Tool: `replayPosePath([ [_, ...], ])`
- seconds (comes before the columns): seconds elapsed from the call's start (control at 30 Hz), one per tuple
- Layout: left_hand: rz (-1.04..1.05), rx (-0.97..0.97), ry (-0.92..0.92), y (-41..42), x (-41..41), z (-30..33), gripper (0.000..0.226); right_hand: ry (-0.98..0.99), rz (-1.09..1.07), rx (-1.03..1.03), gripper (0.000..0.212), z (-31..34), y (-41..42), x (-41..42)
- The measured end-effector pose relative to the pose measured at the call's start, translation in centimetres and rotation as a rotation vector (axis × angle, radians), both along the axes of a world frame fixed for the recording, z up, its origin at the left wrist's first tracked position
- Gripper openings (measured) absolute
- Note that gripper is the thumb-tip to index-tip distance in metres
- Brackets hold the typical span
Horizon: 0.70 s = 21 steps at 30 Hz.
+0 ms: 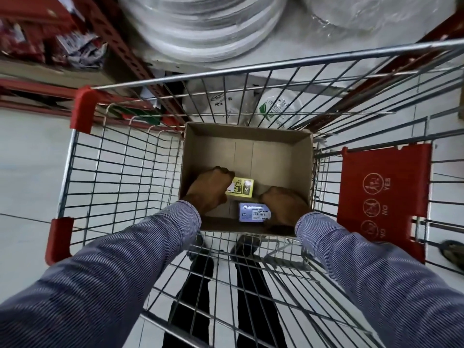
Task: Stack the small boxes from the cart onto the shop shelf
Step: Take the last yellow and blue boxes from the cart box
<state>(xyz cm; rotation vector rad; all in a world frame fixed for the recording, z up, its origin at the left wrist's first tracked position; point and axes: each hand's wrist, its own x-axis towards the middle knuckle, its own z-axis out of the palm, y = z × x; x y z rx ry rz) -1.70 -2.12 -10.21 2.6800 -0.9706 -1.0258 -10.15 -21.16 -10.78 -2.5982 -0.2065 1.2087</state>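
An open cardboard carton [251,144] sits inside the wire shopping cart [120,172]. Two small boxes lie on its floor near the front: a yellow box [242,188] and a blue-white box [253,212] with a barcode label. My left hand [209,190] is curled over the left end of the yellow box. My right hand [283,205] is closed on the right end of the blue-white box. Both sleeves reach down into the carton.
The shop shelf with red uprights [118,38] stands ahead of the cart, holding stacks of wrapped white plates [200,26]. Packaged goods [75,49] lie on a shelf at left. The cart's red child-seat flap [381,197] is at right. A sandal [452,252] shows at the right edge.
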Motion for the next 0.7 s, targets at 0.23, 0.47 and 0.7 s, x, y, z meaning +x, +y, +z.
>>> replayPosePath([
  [0.23, 0.032, -0.057, -0.09, 0.8, 1.8, 4.2, 0.052, -0.082, -0.013, -0.04, 0.052, 3.8, 0.1, 1.0],
  [0.47, 0.103, -0.221, -0.262, 2.4, 4.3, 16.6, 0.06, -0.215, -0.03, -0.092, 0.051, 15.0, 0.4, 3.8],
  [0.7, 0.143, -0.316, -0.451, 4.9, 7.4, 32.6, 0.06, -0.497, -0.081, -0.131, 0.05, 30.6, 0.8, 5.3],
])
